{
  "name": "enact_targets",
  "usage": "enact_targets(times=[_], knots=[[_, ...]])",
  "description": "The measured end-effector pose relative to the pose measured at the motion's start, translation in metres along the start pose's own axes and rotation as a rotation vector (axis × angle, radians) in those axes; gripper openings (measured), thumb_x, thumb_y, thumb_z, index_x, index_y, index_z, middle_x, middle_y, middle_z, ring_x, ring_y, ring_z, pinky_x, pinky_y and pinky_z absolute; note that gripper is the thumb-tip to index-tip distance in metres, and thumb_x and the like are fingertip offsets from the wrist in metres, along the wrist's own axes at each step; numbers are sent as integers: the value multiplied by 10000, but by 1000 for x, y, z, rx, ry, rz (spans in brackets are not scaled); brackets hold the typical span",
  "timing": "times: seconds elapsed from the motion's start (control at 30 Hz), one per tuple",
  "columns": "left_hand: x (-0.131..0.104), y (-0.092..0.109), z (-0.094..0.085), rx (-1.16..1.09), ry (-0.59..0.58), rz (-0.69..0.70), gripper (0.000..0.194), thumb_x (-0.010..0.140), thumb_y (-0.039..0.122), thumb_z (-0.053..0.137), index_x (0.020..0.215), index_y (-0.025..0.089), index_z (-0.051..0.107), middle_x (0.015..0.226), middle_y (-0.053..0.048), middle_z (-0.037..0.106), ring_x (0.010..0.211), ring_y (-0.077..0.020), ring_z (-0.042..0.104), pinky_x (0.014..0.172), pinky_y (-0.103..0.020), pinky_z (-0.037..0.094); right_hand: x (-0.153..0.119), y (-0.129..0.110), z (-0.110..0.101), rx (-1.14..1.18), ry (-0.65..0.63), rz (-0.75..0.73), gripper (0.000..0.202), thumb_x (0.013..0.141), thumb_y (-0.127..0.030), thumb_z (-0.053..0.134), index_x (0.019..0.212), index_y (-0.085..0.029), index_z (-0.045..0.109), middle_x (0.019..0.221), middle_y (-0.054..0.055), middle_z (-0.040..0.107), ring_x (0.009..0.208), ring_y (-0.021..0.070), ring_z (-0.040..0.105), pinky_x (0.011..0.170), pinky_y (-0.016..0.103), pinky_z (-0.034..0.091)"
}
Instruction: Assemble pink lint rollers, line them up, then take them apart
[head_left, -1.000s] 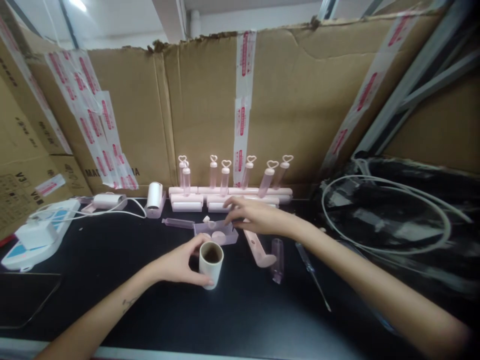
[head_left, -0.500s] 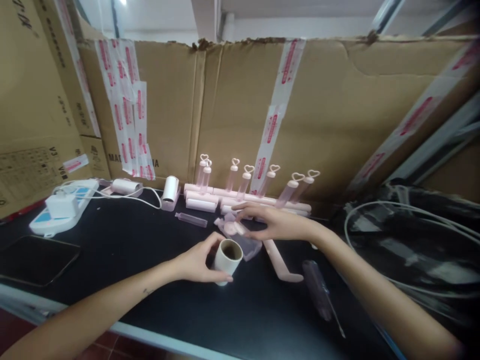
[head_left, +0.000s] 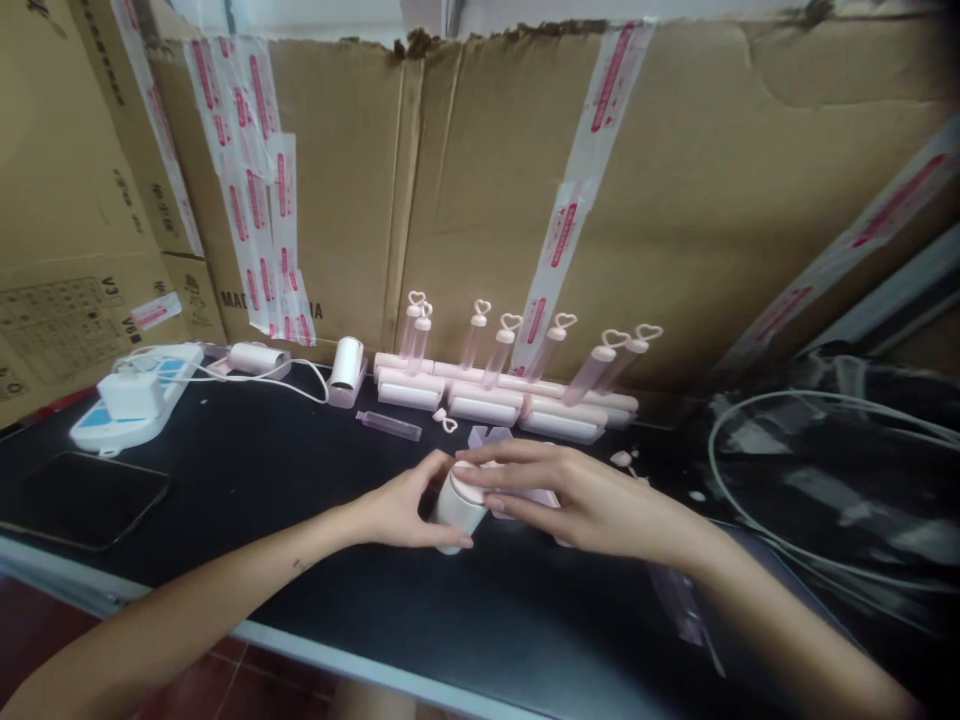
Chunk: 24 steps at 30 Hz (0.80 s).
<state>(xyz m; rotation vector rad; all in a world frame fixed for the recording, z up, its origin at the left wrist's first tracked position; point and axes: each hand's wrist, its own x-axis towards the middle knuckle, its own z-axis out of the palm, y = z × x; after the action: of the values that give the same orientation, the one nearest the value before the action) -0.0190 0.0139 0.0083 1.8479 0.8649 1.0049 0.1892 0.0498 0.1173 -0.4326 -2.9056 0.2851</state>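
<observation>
My left hand [head_left: 409, 503] is wrapped round a short white cylinder [head_left: 458, 516], which tilts a little above the black table. Across the cylinder's mouth lies a pale pink round cap [head_left: 466, 484]. The fingers of my right hand [head_left: 570, 488] rest on this cap and grip its edge at the right side. Partly hidden behind the right hand is a translucent pale purple plastic piece [head_left: 491, 437]. A small pink heart-shaped ring [head_left: 448, 424] lies beyond the cylinder.
Slim tubes with heart tops [head_left: 502, 350] stand in pink-white holders [head_left: 484, 403] along the cardboard wall [head_left: 330, 180]. A clear tube [head_left: 388, 426] lies before them. To the left are a phone [head_left: 86, 498] and a power strip [head_left: 124, 425]; a screwdriver [head_left: 686, 610] lies right, near cables [head_left: 720, 450].
The cap in my right hand has moved left and down onto the cylinder's open mouth. My left hand keeps its hold. The camera view has tilted downward.
</observation>
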Motion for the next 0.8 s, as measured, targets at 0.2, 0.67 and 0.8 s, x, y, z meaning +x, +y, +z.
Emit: enact_targets(times=[0.2, 0.67, 0.8], knots=[[0, 6, -7, 14, -31, -1, 682, 643, 349, 773, 1198, 179, 416, 1219, -104, 537, 1145, -242, 514, 971, -355, 406, -5, -5, 21, -20, 99, -17, 448, 861, -320, 570, 1304, -270, 524, 1341, 71, 525, 1161, 249, 543, 972, 396, 437], [2, 36, -22, -920, -537, -764, 904, 652, 865, 281, 1300, 235, 304, 1056, -200, 656, 826, -314, 689, 703, -437, 502, -2, 73, 28, -86, 102, 233, 163, 756, -296, 651, 857, -191, 722, 1095, 120, 571, 1049, 284, 550, 921, 444, 438], [4, 32, -14, -1018, -266, -715, 697, 752, 710, 474, 1229, 225, 321, 980, -154, 658, 876, -308, 681, 832, -475, 470, -1, 82, 43, -108, 69, 250, 107, 728, -194, 635, 788, -184, 723, 1192, 113, 538, 1067, 265, 558, 902, 378, 451]])
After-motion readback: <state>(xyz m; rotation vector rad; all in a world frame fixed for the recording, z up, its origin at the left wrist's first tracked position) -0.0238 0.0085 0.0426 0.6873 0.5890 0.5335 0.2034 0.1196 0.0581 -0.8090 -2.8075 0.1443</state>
